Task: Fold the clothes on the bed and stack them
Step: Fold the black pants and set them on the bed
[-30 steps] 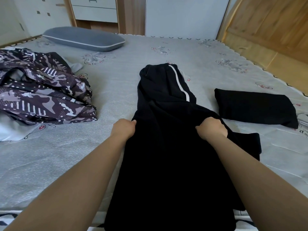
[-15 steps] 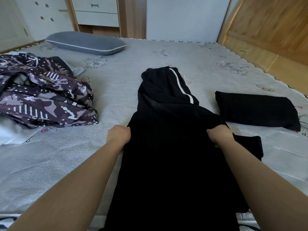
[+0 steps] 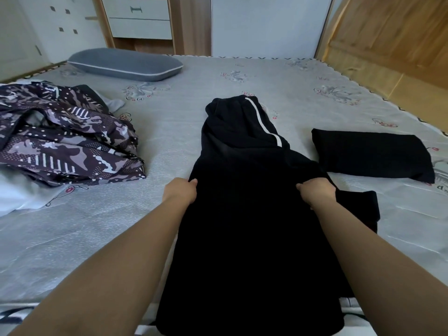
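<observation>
Black trousers (image 3: 247, 214) lie lengthwise mid-bed, hanging over its 6 o'clock edge. Left hand (image 3: 180, 194) and right hand (image 3: 316, 195) each pinch a side edge. Pull evenly so the fold lands square, then stack onto the folded black garment (image 3: 371, 154) at 2 o'clock.

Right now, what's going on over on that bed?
A person is folding laundry on the bed. The left hand and the right hand each grip one side of a pair of black trousers with a white side stripe, which lies lengthwise down the middle, partly folded over itself. To the right sits a black garment already folded. On the left, a patterned purple garment lies crumpled, not yet folded. A grey pillow rests at the far end.
</observation>
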